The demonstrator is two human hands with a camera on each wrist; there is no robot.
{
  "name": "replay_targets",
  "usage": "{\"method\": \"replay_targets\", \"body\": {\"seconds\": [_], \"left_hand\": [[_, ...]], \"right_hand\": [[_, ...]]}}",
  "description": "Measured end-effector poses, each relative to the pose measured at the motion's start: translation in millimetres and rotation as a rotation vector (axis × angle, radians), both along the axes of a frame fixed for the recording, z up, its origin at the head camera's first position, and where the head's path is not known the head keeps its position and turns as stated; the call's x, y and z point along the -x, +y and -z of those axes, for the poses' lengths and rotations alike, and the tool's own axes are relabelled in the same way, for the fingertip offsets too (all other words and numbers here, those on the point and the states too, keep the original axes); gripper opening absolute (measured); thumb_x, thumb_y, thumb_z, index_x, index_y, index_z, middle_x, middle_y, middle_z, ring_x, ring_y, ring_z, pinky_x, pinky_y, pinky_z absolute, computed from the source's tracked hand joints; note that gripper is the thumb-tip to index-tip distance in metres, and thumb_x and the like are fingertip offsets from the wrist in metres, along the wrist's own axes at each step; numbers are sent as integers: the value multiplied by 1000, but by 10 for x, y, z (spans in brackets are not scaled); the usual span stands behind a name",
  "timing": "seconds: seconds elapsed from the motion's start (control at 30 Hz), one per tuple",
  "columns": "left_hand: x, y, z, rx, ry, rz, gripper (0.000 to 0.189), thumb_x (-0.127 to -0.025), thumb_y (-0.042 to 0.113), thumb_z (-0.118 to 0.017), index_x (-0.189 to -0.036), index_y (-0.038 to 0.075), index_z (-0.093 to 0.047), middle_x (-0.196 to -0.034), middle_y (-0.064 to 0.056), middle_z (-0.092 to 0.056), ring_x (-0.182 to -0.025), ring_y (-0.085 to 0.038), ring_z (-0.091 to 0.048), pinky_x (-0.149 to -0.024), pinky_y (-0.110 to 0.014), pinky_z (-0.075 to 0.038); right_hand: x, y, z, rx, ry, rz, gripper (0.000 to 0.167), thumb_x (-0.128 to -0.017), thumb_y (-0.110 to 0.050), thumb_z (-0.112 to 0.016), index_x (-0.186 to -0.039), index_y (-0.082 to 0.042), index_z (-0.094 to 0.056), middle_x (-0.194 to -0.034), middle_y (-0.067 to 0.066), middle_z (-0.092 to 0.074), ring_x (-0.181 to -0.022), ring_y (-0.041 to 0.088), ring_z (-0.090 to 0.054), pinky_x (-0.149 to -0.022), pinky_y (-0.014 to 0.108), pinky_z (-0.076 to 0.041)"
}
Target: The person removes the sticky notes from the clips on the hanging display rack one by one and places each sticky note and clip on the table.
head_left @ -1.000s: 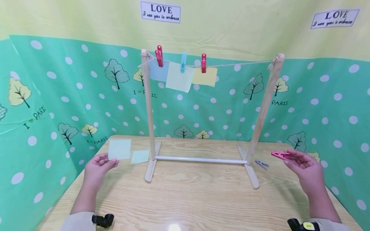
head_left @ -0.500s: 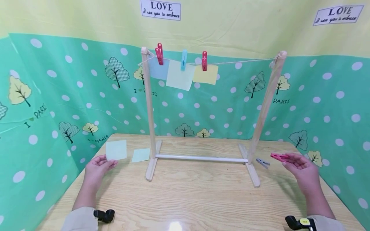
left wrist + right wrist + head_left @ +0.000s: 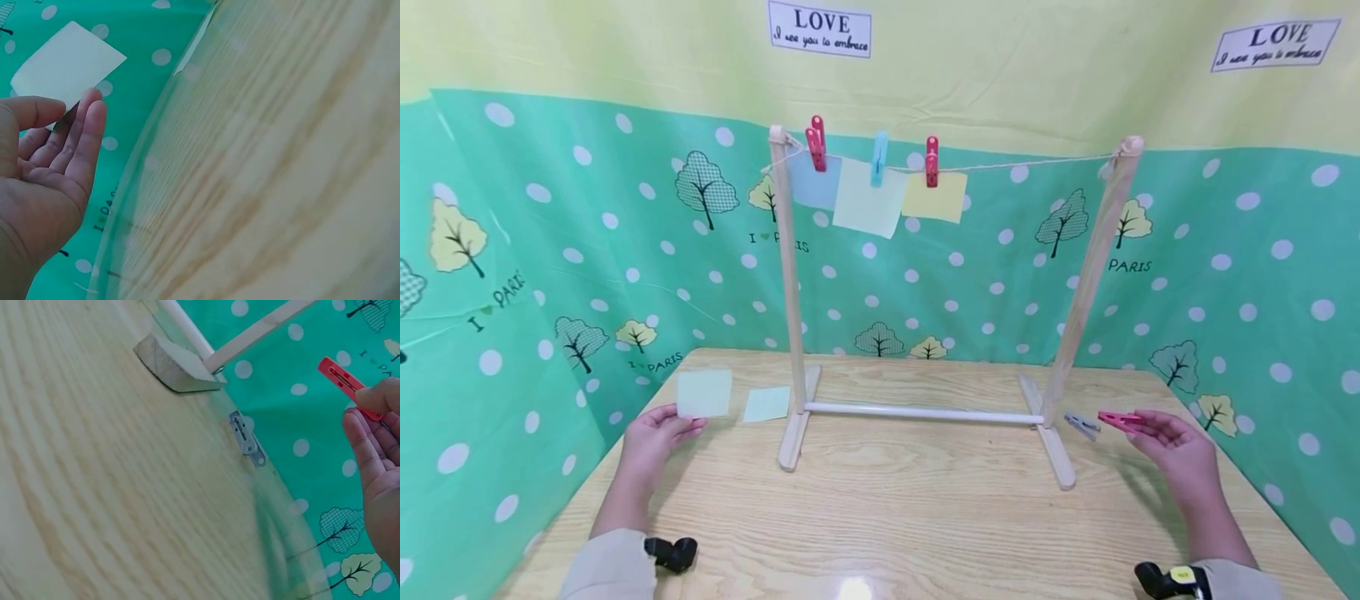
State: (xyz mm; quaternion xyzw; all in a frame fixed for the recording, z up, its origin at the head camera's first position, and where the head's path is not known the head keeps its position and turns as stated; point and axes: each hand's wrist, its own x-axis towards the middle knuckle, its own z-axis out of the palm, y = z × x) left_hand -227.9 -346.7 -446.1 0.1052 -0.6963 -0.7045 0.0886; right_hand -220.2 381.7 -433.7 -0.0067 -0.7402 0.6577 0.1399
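Hands: 2 | pinched: 1 sheet, 1 peg | 3 hung sheets

On the table before me is the stand, with the curtain behind it. Three sheets hang on the stand's string, towards the left. One paper lies left of the stand, one clip right of it.

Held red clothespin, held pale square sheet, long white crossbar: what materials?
Slim red clothespin: likely plastic, smooth finish; evenly coloured, moulded-looking body.
Pale square sheet: probably paper, matte; thin, no visible glare.
Long white crossbar: plastic or something painted, can't tell; smooth, evenly white, no visible grain.
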Motion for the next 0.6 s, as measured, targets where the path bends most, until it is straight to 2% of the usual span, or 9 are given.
{"method": "replay_targets", "body": {"seconds": [0.17, 0.3, 0.5, 0.6], "left_hand": [[31, 8, 11, 47, -16, -23, 46, -95, 4, -63, -131, -14, -42, -85, 2, -71, -81, -12, -71, -82, -29, -58], [72, 28, 19, 83, -32, -61, 47, -94, 6, -65, -132, -12, -44, -84, 3, -71, -79, -12, -71, -79, -29, -59], [149, 30, 42, 111, -55, -102, 46, -93, 3, -65, -133, -11, -45, -83, 6, -70, -78, -11, -71, -78, -29, -59], [179, 23, 61, 115, -75, -105, 46, -94, 4, -64, -133, -10, -45, -83, 5, -70, -78, -10, -71, -79, -29, -58]], "right_hand": [[16, -3, 53, 0, -18, 6, 35, -85, -6, -76, -118, -10, -64, -96, -14, -68, -86, -2, -64, -74, 11, -53], [34, -9, 107, -70, -27, 23, 36, -85, -10, -77, -119, -7, -65, -95, -14, -69, -85, -1, -64, -73, 12, -54], [58, -25, 178, -185, -66, 76, 47, -85, -21, -78, -126, -3, -61, -98, -15, -66, -87, -1, -61, -74, 14, -54], [78, -16, 237, -189, -92, 81, 50, -86, -21, -77, -128, -1, -58, -98, -15, -65, -88, 0, -61, -75, 14, -54]]}}
